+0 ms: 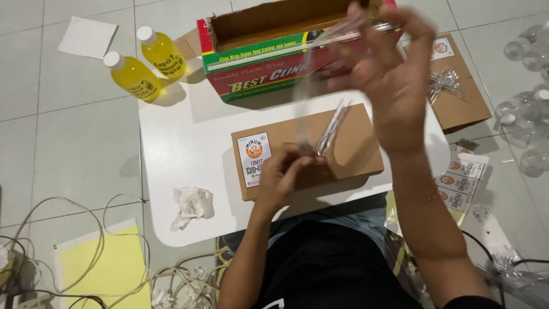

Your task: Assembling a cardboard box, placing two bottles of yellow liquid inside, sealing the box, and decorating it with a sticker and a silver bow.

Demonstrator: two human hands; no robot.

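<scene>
My right hand is raised in front of the open cling-wrap box and pinches the upper end of a stretched strip of clear plastic wrap. Lower down, my left hand grips the bottom end of that strip, just above a flat brown cardboard box bearing a white label. The cardboard box lies on a small white table in front of me. The strip runs slanted between both hands, twisted and shiny.
Two bottles of yellow liquid stand at the table's far left corner. A crumpled tissue lies near the front edge. Another brown box with a silver bow sits to the right. Empty clear bottles, label sheets, cables, yellow paper lie on the floor.
</scene>
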